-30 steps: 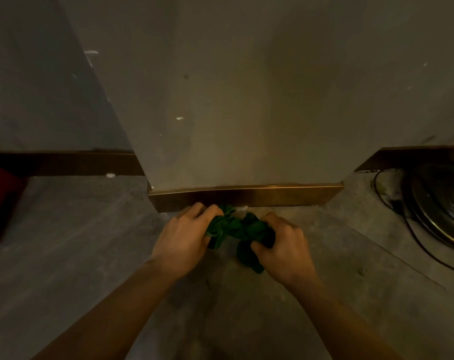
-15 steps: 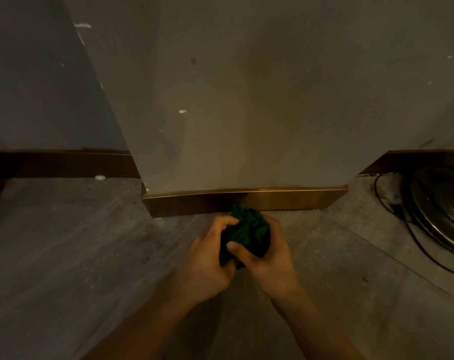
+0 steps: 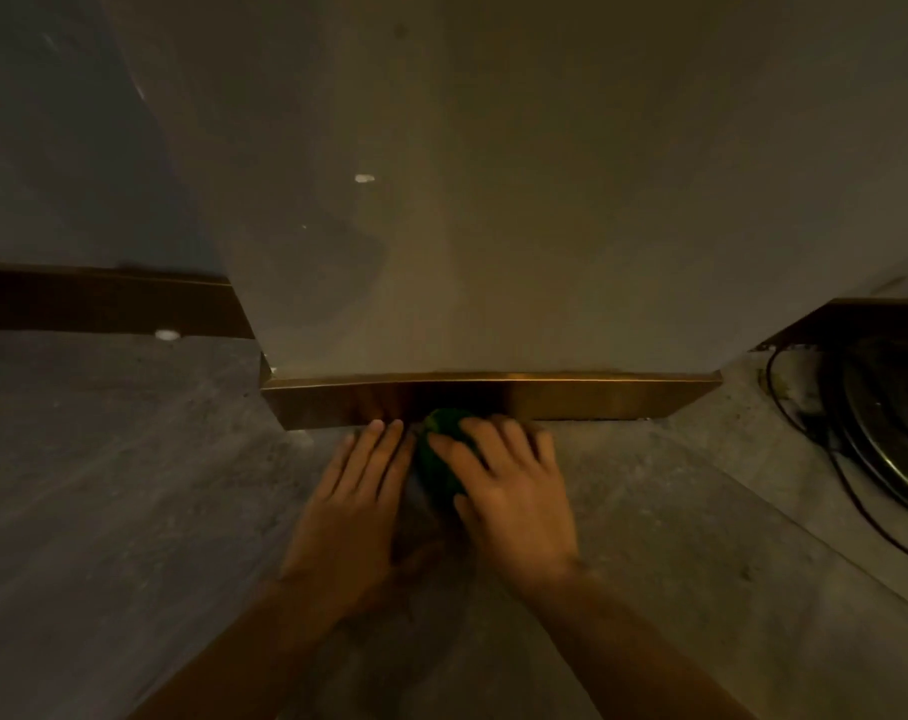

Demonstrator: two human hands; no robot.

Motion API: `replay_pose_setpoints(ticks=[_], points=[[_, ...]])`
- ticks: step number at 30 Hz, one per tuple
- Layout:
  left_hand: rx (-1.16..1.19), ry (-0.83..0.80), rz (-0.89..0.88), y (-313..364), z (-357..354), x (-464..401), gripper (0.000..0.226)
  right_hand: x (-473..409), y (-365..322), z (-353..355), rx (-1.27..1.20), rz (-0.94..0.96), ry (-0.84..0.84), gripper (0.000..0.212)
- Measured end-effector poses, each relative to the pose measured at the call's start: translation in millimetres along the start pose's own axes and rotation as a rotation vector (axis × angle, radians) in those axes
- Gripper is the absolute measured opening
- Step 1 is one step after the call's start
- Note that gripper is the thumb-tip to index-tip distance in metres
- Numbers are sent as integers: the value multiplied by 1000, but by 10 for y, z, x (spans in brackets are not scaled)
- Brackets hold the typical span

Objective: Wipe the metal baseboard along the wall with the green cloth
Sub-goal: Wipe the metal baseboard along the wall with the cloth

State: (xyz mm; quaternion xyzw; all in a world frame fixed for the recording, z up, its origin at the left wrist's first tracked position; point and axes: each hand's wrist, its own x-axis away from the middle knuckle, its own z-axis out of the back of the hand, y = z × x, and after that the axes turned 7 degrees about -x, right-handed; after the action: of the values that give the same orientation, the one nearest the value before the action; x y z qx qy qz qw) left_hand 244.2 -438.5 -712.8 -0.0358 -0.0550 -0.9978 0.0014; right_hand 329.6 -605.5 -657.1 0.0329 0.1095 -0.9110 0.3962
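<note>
We have the green cloth [image 3: 437, 459] bunched on the floor [image 3: 129, 485] right at the foot of the metal baseboard [image 3: 571, 400], its far end touching the strip near the middle, so by our judgement the wiping is only at its start. Our right hand [image 3: 514, 485] lies over the cloth with fingers spread and pressing it down (not curled around it), while our left hand [image 3: 358, 491] rests flat and empty just beside it; the whole length to either side looks left to do
</note>
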Motion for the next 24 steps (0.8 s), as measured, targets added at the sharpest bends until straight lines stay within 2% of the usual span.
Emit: replay_pose_setpoints(ticks=[4,13,19,24], points=[[16,1,23,-3,-112,34,106,-176,-26,-189,6,78,-192,69],[30,29,25,-38,-189,39,104,-93,203,-239,-50,44,-253,66],[53,9,63,0,-166,90,105,23,378,-178,36,-100,-221,60],[53,1,84,8,-159,80,106,174,518,7,59,-365,-205,58]])
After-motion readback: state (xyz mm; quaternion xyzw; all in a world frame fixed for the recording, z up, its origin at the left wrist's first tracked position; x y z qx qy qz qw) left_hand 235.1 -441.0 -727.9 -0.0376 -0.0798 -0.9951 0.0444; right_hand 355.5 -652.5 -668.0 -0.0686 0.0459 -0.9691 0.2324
